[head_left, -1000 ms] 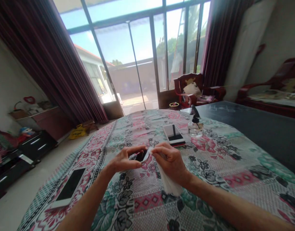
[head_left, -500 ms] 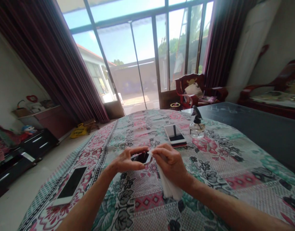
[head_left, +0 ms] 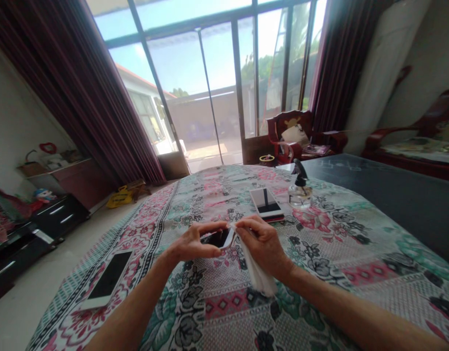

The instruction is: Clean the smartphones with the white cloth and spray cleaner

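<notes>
A white-framed smartphone (head_left: 219,238) with a dark screen is gripped along its edges by my left hand (head_left: 193,242), thumb on the near side and fingers on the far side. My right hand (head_left: 261,243) pinches a white cloth or tissue (head_left: 259,275) at the phone's right end, and its loose part hangs down toward the table. Beyond my right hand lies another white phone (head_left: 266,203), apparently on top of a reddish one. A third white phone (head_left: 109,281) with a black screen lies left of my left forearm.
A clear spray bottle (head_left: 300,187) with a black nozzle stands at the right, past the phones. The flowered tablecloth (head_left: 312,302) covers the round table. A dark flat surface (head_left: 403,195) adjoins it on the right, and a carved wooden chair (head_left: 290,136) stands behind.
My right hand has shifted slightly at the phone's end, its fingers a little higher and the cloth's hanging end swung a bit. My left hand keeps its hold.
</notes>
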Available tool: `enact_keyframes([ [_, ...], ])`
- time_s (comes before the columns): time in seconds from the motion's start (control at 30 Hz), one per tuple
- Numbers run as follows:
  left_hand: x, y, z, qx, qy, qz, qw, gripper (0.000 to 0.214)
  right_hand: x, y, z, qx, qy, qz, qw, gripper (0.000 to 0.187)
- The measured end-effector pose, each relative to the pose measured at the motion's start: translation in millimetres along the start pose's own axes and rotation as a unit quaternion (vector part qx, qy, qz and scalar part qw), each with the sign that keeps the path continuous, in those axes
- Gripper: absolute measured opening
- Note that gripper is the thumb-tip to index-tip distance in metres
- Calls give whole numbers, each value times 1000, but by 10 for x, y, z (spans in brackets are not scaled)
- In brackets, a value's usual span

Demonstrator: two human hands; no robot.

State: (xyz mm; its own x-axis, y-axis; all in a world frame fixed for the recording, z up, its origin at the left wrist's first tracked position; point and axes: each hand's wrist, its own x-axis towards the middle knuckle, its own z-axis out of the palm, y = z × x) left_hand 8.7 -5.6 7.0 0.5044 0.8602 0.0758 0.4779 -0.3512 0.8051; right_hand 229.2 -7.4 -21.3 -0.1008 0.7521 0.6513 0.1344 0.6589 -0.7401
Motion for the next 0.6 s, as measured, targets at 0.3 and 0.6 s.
enact_keyframes([
  [0.3, -2, -117, -31, 4, 15, -8, 1000, 66, -75, -148, 59, 20, -33, -35, 999, 10],
  [0.6, -7, 5, -21, 20, -13, 1, 1000, 67, -25, 11, 14, -25, -6, -5, 1000, 10],
])
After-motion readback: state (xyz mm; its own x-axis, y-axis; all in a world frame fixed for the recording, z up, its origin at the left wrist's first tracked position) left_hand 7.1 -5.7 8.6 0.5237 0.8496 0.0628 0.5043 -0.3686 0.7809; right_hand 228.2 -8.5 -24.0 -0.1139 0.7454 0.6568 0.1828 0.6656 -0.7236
